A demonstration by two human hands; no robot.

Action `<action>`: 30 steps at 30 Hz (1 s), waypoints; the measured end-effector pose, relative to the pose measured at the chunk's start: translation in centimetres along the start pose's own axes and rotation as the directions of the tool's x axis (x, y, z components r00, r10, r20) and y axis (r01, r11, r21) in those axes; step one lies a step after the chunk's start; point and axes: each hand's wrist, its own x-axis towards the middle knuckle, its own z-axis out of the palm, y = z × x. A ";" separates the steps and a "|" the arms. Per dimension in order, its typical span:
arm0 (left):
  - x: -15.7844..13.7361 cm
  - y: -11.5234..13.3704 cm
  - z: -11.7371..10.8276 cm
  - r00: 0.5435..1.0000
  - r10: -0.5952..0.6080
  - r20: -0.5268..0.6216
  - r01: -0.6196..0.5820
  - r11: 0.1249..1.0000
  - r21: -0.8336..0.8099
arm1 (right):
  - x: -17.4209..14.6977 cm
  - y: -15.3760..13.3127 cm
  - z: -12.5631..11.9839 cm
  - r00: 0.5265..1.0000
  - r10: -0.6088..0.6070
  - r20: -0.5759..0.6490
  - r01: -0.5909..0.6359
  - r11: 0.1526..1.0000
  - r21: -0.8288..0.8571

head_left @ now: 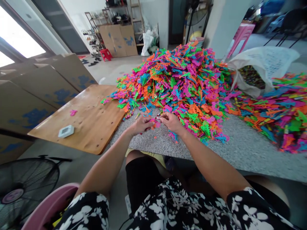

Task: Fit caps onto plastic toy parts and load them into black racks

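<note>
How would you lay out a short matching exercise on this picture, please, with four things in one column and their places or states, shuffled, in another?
Column 1
1. Heap of plastic pieces
2. White device
3. Red stool
4. Left hand

Column 2
A. On the floor, by the cardboard sheets at the back
B. Fingers closed on a small pink piece
C. Lying on the wooden board
D. Piled up on the grey speckled tabletop

Right pairs: 1-D, 2-C, 3-A, 4-B
</note>
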 end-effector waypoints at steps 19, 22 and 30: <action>-0.3 3.7 1.3 0.988 0.075 0.133 -0.100 0.975 0.196 | -3.3 -0.8 -1.8 0.996 0.015 0.083 -0.025 0.992 0.124; -0.3 3.7 1.2 0.992 0.058 0.115 -0.085 0.966 0.246 | -3.5 -0.7 -1.6 0.996 0.024 0.091 -0.035 0.992 0.118; 0.1 4.0 0.8 0.988 0.060 0.143 -0.101 0.951 0.293 | -3.9 -1.6 -1.1 1.000 0.017 -0.024 -0.013 0.985 0.170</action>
